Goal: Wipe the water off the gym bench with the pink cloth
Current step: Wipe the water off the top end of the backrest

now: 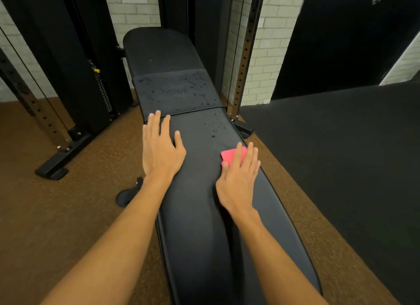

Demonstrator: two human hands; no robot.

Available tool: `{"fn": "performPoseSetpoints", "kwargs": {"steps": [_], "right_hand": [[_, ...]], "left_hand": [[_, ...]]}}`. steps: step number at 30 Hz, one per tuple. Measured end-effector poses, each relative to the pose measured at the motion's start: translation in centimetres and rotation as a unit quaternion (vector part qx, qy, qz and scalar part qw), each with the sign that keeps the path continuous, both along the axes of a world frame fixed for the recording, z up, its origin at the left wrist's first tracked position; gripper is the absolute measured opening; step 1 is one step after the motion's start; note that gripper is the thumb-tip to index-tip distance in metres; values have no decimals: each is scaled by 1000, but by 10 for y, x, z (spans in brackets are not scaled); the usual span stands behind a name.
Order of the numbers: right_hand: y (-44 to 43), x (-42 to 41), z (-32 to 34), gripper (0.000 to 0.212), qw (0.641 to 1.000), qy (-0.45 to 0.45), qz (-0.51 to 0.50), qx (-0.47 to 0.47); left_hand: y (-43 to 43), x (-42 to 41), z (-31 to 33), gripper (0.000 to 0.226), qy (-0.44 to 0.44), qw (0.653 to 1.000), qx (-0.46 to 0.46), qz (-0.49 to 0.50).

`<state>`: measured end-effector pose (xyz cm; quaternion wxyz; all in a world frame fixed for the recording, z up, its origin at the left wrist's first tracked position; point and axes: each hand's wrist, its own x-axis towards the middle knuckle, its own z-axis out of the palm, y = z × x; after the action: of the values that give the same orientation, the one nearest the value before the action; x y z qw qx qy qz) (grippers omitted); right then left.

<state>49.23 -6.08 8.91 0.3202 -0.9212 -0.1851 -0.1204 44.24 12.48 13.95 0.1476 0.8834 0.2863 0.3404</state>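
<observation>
The left hand (161, 147) lies flat with straight fingers and nothing in it at the left edge of the gym bench (200, 213), probably to brace the person. Water drops (213, 127) bead just ahead. At the right edge, the right hand (238, 179) presses its flat fingers on the pink cloth (229, 155), small, folded and half hidden, likely ready to sweep forward.

A weight stack (103, 93) with a yellow pin (97, 70) stands left, before a brick wall (134, 6). Brown floor (56, 213) meets black mat (341, 145) at right.
</observation>
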Motion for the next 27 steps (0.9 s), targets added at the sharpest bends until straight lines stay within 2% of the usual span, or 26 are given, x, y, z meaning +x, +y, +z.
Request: {"fn": "performPoseSetpoints", "kwargs": {"steps": [3,7,10,12,17,21,25,27], "right_hand": [[28,10,14,69,999,10,22,23],[20,5,15,65,983,-65,171,-33],[-6,11,12,63,973,-94,203,-65],[-13,11,15,70,979,-83,172,-65],[15,-13,31,81,997,0,76,22],[33,-8,19,71,1000,-8,18,-17],[26,29,18,61,998,-25,-44,34],[31,48,25,60,998,-13,-43,43]], "left_hand": [[1,0,-1,56,4,1000,10,4],[4,-1,-2,56,5,1000,11,0],[2,0,0,56,7,1000,13,7],[0,3,3,56,19,999,17,21],[-7,15,14,55,24,998,23,58],[-8,15,8,58,34,995,65,69],[-6,17,6,58,29,995,63,65],[-7,18,6,58,29,995,59,71]]}}
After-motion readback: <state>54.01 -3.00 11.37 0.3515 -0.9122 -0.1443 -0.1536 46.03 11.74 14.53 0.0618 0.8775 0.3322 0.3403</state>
